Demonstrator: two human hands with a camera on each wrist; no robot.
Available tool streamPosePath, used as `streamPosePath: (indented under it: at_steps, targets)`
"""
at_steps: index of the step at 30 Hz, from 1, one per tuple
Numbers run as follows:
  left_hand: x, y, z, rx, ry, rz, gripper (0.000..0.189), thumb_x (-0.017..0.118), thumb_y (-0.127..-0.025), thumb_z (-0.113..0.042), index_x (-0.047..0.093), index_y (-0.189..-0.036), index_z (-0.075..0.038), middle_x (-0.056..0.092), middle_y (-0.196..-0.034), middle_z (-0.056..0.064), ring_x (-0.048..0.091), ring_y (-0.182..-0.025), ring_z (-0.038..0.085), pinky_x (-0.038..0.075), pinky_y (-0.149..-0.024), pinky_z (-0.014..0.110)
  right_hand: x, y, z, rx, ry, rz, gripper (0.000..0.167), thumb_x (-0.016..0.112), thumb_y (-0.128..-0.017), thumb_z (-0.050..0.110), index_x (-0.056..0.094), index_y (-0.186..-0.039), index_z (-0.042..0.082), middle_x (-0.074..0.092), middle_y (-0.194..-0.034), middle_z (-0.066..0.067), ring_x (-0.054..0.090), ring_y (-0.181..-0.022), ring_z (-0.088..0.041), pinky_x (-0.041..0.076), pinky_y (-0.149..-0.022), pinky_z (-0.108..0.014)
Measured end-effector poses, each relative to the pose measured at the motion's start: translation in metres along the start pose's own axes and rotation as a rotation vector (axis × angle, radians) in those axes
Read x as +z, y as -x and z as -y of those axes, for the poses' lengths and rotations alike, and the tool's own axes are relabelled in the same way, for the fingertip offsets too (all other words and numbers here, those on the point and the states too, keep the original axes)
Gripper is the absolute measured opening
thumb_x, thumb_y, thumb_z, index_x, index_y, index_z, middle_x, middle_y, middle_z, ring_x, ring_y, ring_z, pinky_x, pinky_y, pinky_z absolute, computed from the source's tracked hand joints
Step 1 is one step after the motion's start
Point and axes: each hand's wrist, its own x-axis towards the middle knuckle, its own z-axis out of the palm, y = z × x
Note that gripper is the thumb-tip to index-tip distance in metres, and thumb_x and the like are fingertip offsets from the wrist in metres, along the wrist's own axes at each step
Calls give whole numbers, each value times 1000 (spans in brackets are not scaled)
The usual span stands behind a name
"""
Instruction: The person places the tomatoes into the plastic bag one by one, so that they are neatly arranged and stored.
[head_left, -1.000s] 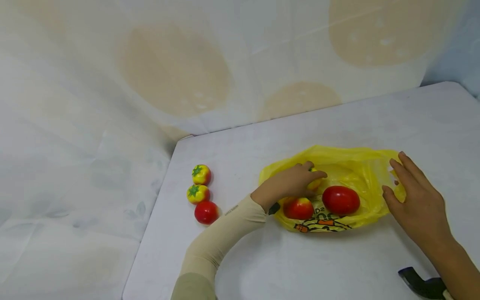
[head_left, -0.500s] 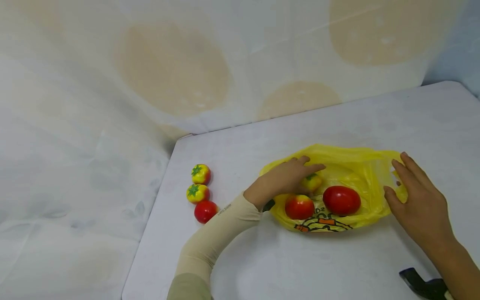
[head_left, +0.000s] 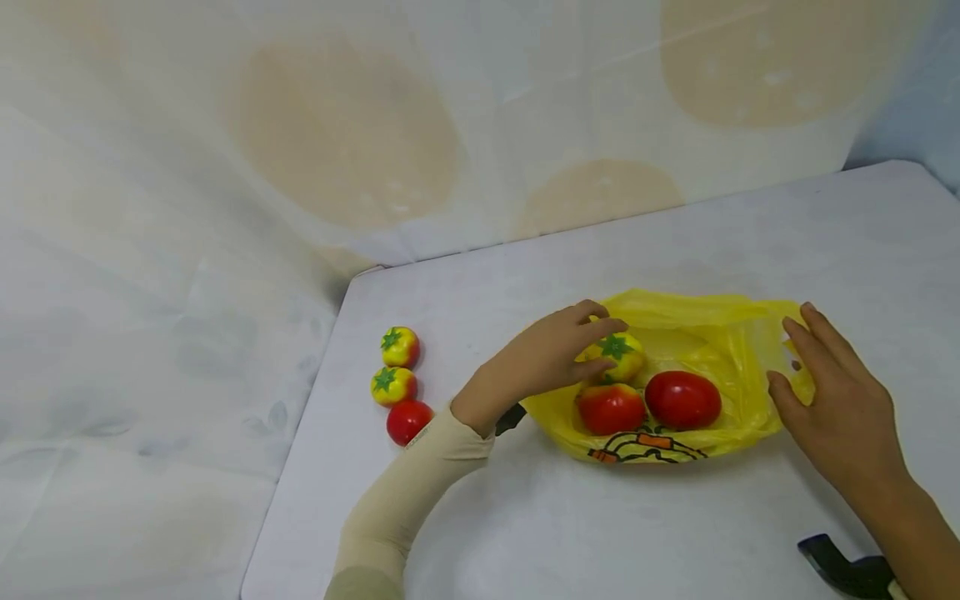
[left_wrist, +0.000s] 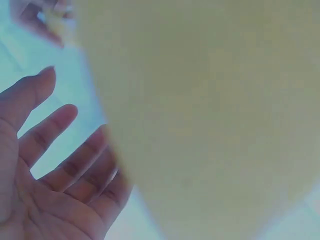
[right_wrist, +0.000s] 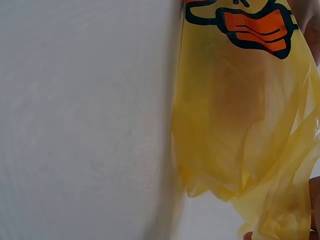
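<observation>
A yellow plastic bag (head_left: 697,312) lies on the table with its mouth facing up. Inside are a red oval fruit (head_left: 682,400), a red-and-yellow round fruit (head_left: 610,409) and a yellow fruit with a green leafy top (head_left: 624,357). My left hand (head_left: 551,350) hovers at the bag's left rim, fingers loosely spread over the yellow fruit; contact is unclear. In the left wrist view its palm (left_wrist: 60,200) shows nothing held, and the blurred bag (left_wrist: 200,120) hides some fingertips. My right hand (head_left: 843,400) holds the bag's right edge between thumb and fingers.
Toward the table's left edge, two yellow-red fruits with green tops, one fruit (head_left: 400,347) behind another fruit (head_left: 393,386), line up with a red fruit (head_left: 409,422). A black curved piece (head_left: 847,571) is by my right wrist. A patterned cloth (head_left: 465,125) hangs behind.
My left hand has drawn back leftward out of the bag, uncovering the yellow fruit. The red-and-yellow fruit has shifted slightly right against the red oval one. My right hand has barely moved.
</observation>
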Motion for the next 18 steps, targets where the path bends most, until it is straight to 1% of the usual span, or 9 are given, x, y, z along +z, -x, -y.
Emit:
streamPosePath:
  at_steps: [3,6,9,13,18]
  targets:
    - [-9,19,10,-29,36,-116,44,66,-95,-30,57,-135,-15,55,-131,5,58,-111,17,48,-97,23,1,0,0,-12,-3,-7,72,69,-81,-9,38,-146,-6,30,-158,-19,31,-144,-37,30,-108,-57]
    - [-14,41,23,-82,61,-228,41,67,-94,-27,59,-132,-14,57,-129,4,59,-112,17,50,-98,26,1,-1,0,-25,-9,-13,72,70,-80,-10,39,-145,-6,31,-157,-19,32,-143,-37,30,-108,-56]
    - [-16,62,37,-138,73,-310,40,68,-93,-25,60,-130,-12,58,-126,4,59,-112,18,51,-98,29,1,-1,0,-31,-10,-15,72,70,-80,-10,40,-145,-6,31,-157,-20,33,-143,-38,31,-107,-57]
    - [-13,84,51,-213,86,-371,38,68,-94,-25,60,-128,-11,58,-125,4,58,-112,19,51,-96,32,0,-2,0,-40,-10,-21,71,70,-79,-10,41,-144,-7,32,-156,-20,33,-143,-37,32,-106,-57]
    - [-6,104,62,-306,92,-422,38,69,-93,-24,61,-128,-12,57,-126,5,59,-110,21,53,-92,34,-2,-3,-1,-41,-12,-21,71,70,-79,-10,41,-144,-7,33,-156,-21,34,-142,-38,31,-107,-57]
